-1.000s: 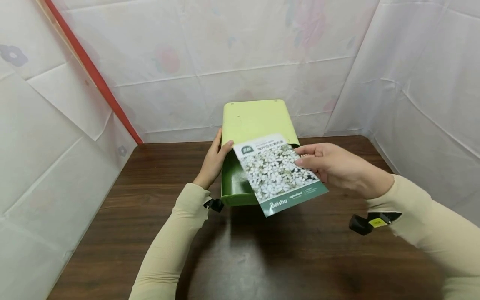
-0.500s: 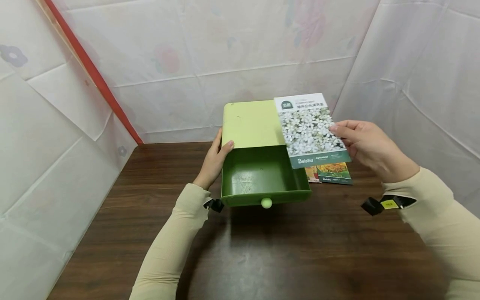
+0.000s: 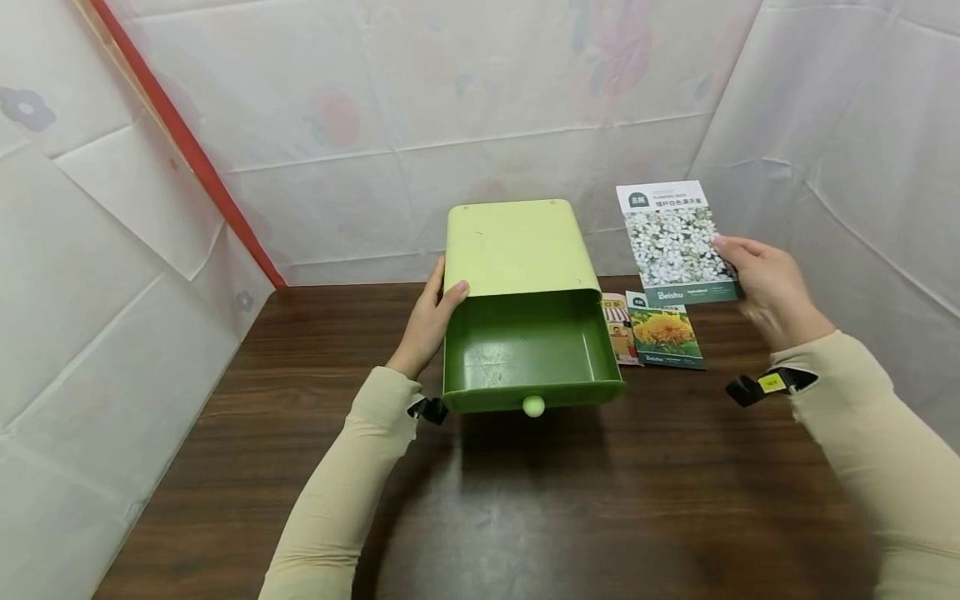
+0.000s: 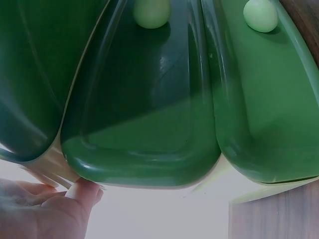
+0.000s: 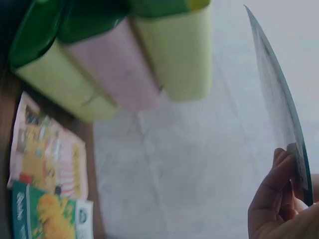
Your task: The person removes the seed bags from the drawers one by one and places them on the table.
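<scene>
A stacked drawer unit [image 3: 513,246] with a pale green top stands at the table's middle. Its top green drawer [image 3: 525,346] is pulled out, with bare floor showing inside. My left hand [image 3: 429,321] rests along the unit's left side, thumb at the top front edge. In the left wrist view that hand [image 4: 52,206] lies against the casing below the pulled-out drawer. My right hand [image 3: 772,287] pinches the right edge of a seed packet [image 3: 675,246] with white flowers, held up right of the unit. The right wrist view shows the packet [image 5: 279,84] edge-on and slightly bowed.
On the dark wooden table [image 3: 315,433], right of the unit, lie an orange-flower seed packet [image 3: 666,333] and a pink illustrated packet [image 3: 621,333], side by side. Pale patterned sheeting [image 3: 337,200] closes off the back and sides. The unit's middle casing [image 5: 114,74] is pink.
My right hand has carried the white-flower packet from over the open drawer up and to the right, past the unit. The two packets on the table came into sight. My left hand has stayed put.
</scene>
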The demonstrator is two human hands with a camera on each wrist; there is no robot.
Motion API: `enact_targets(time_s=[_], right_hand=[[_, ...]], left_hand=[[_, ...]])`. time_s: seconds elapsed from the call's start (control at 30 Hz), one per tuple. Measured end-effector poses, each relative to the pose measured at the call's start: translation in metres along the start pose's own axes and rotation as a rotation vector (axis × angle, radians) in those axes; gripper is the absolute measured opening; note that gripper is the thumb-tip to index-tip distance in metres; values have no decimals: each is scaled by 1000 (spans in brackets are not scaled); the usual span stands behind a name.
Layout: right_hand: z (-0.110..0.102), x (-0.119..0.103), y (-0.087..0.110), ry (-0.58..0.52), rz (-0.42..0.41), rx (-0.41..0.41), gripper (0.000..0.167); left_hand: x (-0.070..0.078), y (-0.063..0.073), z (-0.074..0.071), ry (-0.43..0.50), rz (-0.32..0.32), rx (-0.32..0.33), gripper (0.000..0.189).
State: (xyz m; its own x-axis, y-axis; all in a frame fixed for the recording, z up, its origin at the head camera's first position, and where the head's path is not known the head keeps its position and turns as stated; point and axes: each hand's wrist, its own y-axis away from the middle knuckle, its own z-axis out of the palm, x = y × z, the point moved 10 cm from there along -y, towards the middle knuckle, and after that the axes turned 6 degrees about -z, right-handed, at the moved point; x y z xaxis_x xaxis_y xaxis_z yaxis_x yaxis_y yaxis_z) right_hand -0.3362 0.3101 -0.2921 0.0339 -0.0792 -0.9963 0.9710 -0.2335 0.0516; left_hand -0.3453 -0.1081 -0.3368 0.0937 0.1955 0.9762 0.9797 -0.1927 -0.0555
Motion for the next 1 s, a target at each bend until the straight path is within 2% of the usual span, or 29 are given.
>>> enact_targets(time_s=[0.13, 0.2, 0.3, 0.43, 0.53, 0.7, 1.0], right_hand=[[-22, 17, -12, 52, 17, 121, 8], [-32, 26, -18, 73, 28, 176, 12], [-45, 38, -26, 59, 38, 246, 20], [-60, 54, -35, 5, 60, 304, 17], [-73, 67, -39, 25, 93, 335, 13], [-93, 89, -43, -11, 106, 417, 12], [-123, 126, -45, -76, 98, 555, 21]], left_hand=[[3, 2, 2, 14, -12, -17, 73], [10, 7, 4, 18, -16, -23, 74], [21, 15, 5, 19, -13, -26, 74], [27, 20, 6, 14, -9, -19, 74], [21, 16, 5, 17, -19, -17, 74], [5, 4, 2, 23, -27, -14, 74], [1, 2, 1, 28, 3, -3, 74]])
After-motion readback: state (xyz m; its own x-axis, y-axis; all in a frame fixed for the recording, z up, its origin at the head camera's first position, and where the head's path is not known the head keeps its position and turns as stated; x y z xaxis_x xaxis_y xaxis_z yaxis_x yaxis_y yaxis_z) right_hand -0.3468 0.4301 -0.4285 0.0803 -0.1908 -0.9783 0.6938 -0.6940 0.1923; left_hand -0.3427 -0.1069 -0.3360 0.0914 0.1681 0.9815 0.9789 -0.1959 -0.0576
